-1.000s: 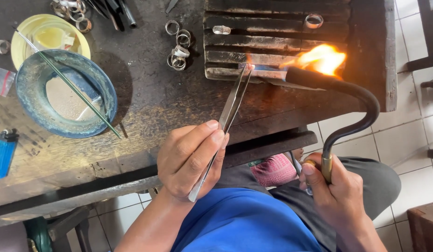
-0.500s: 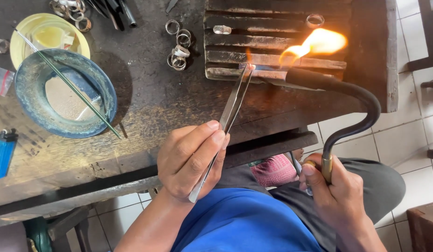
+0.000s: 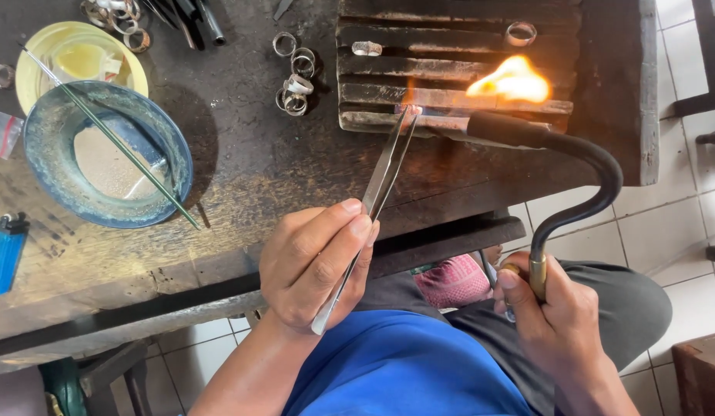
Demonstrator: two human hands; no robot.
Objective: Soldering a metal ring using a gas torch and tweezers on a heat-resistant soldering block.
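My left hand [image 3: 315, 266] grips long steel tweezers [image 3: 377, 189], whose tips reach a small glowing piece on the charred ridged block [image 3: 450, 54]. My right hand [image 3: 554, 316] holds the brass end of a curved black torch [image 3: 577, 173]. Its nozzle points left along the block's front edge, and an orange flame [image 3: 511, 81] burns just above the nozzle, right of the tweezer tips. What the tweezer tips pinch is too small to tell.
Several metal rings [image 3: 296, 73] lie on the dark wooden bench [image 3: 242, 177]; two more rest on the block. A blue bowl [image 3: 45, 173] with a thin green rod across it, a yellow dish [image 3: 80, 54] and a blue lighter [image 3: 3, 254] sit at left. Tiled floor lies below right.
The flame has shifted left and shrunk a little, now burning closer to the tweezer tips. Both hands hold nearly the same positions.
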